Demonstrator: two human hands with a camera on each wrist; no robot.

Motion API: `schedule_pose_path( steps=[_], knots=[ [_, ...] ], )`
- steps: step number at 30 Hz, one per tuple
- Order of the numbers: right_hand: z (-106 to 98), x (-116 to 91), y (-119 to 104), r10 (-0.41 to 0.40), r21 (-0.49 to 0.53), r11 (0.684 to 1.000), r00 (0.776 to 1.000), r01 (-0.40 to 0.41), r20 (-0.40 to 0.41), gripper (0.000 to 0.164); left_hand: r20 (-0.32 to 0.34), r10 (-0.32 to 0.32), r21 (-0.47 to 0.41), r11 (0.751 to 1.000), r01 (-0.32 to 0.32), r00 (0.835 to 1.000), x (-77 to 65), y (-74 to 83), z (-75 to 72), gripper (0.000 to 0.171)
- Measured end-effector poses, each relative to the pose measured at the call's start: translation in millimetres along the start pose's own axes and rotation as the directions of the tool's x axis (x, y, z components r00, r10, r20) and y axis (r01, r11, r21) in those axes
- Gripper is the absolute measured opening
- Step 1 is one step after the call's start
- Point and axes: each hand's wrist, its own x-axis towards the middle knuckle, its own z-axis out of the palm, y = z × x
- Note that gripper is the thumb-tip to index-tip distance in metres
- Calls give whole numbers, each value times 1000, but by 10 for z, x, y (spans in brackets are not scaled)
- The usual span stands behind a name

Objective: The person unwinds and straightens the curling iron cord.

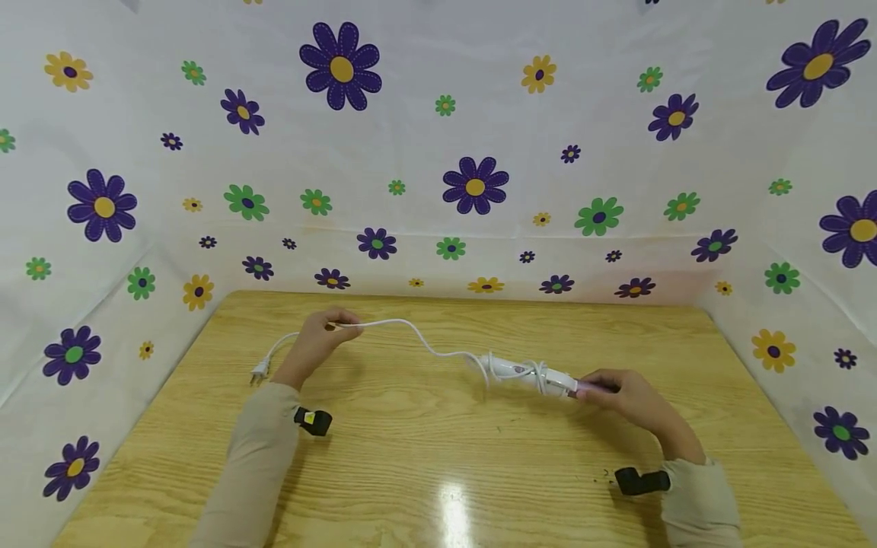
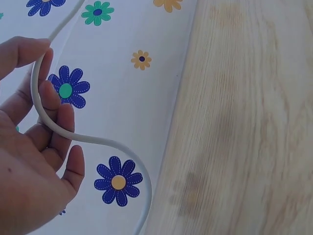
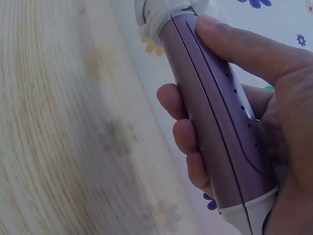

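My right hand (image 1: 633, 399) grips a white and purple hair straightener (image 1: 510, 369) by its purple end, fingers curled round one side and the thumb along the other. In the right wrist view a dark seam and a row of small holes run along its purple body (image 3: 210, 112). A white power cord (image 1: 418, 339) is wound in loops about the straightener's white part. At the left, my left hand (image 1: 315, 342) pinches the cord between thumb and finger; in the left wrist view the cord (image 2: 105, 141) curves past the other fingers. The two-prong plug (image 1: 260, 371) hangs beyond that hand.
Below lies a light wooden table (image 1: 411, 457). White cloth (image 1: 411, 144) with printed flowers rises behind it and along both sides. Each wrist wears a black camera mount, such as the left one (image 1: 314, 421).
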Motion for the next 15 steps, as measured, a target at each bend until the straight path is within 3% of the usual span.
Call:
schedule_pose_path(
  steps=[6, 15],
  knots=[
    [-88, -61, 57, -10, 11, 1000, 999, 11, -46, 33, 9, -27, 15, 1000, 27, 1000, -1, -98, -24, 24],
    [-190, -149, -2, -19, 44, 999, 1000, 20, -13, 34, 37, -85, 31, 996, 84, 996, 5, -261, 6, 28]
  ],
)
